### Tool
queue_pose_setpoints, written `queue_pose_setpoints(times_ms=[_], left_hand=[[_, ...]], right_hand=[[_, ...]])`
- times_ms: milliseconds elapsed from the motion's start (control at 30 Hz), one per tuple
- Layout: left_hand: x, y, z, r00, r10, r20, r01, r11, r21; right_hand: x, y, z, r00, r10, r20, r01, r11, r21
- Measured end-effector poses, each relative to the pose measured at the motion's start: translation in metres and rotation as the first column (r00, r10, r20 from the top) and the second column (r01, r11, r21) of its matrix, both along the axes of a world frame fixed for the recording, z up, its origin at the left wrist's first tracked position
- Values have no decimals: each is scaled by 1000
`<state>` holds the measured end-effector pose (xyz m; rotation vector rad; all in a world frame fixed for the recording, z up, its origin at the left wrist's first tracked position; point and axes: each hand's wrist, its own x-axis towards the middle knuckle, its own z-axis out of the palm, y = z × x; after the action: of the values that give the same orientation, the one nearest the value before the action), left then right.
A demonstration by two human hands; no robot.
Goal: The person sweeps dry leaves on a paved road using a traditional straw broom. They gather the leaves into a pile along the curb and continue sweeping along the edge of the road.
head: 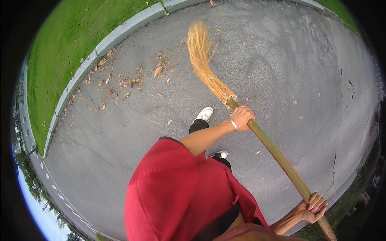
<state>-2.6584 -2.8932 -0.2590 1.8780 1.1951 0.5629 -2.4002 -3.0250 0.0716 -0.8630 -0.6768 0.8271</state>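
Observation:
A long-handled broom has a green-brown bamboo handle (277, 153) running from lower right towards the middle. Low on this pole, just behind the tied head, my left hand (242, 117) is wrapped around it; a silver bangle circles that wrist. My right hand (315, 208) grips the pole near its upper end. Tan bristles (200, 57), bound with ties, curve away over the asphalt (280, 75), their far ends blurred. To the left of the bristles lie scattered dry leaves (129, 81), with one larger brown leaf (158, 71) among them.
A pale concrete curb (102, 45) curves along the left and far side, bordering a green lawn (66, 45). My white shoes (206, 114) stand on the asphalt. Cracks (334, 170) run through the pavement at right. A road with dashed white markings (57, 191) lies at lower left.

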Motion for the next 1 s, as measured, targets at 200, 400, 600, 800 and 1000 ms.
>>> queue_pose_setpoints(times_ms=[200, 400, 600, 800, 1000], left_hand=[[-158, -131, 0, 896, -32, -442, 7, 998, -58], [-117, -222, 22, 903, -277, -328, 304, 952, 33], [109, -335, 52, 742, -664, 86, 560, 686, 465], [278, -426, 75, 506, -851, 138, 710, 503, 493], [146, -499, 24, 681, -727, 85, 725, 686, 61]], right_hand=[[-57, -63, -88, 948, -38, -316, -60, 953, -295], [-20, -283, -125, 902, -189, -388, 190, 981, -36], [-29, -550, 11, 864, -481, -150, 503, 838, 209], [-94, -628, 34, 567, -789, 238, 763, 611, 211], [-47, -632, 34, 750, -649, 126, 652, 758, 19]])
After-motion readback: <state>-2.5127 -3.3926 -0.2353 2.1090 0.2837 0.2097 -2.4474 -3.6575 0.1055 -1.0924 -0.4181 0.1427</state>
